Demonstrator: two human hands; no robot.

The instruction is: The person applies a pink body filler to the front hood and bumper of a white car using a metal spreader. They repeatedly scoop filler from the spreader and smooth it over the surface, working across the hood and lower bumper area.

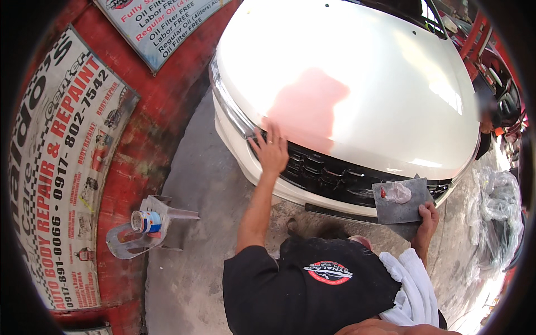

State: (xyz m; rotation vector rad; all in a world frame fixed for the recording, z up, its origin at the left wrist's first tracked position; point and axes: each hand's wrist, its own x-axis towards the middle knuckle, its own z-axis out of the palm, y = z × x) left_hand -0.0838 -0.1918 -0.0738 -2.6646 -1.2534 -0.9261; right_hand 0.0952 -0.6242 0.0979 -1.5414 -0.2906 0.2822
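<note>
My left hand [272, 149] is open, fingers spread, over the front edge of a white car hood [385, 84] near the headlight [230, 103]. Its fingertips seem to touch the hood beside a pinkish patch [312, 103]; firm contact cannot be made out. My right hand [427, 224] grips a grey mixing board [393, 209] by its right edge, in front of the black grille [329, 173]. On the board lies a pale pink lump of filler paste [398, 192] with a small red dab beside it. Another dark flat piece shows partly behind the board.
A grey plastic stool [128, 237] lies on its side at the left, with an open tin [146, 221] on it. Red wall panels with banners [67, 184] rise at the left. Crumpled clear plastic sheeting [497, 206] lies at the right. A white towel [410, 287] hangs over my shoulder.
</note>
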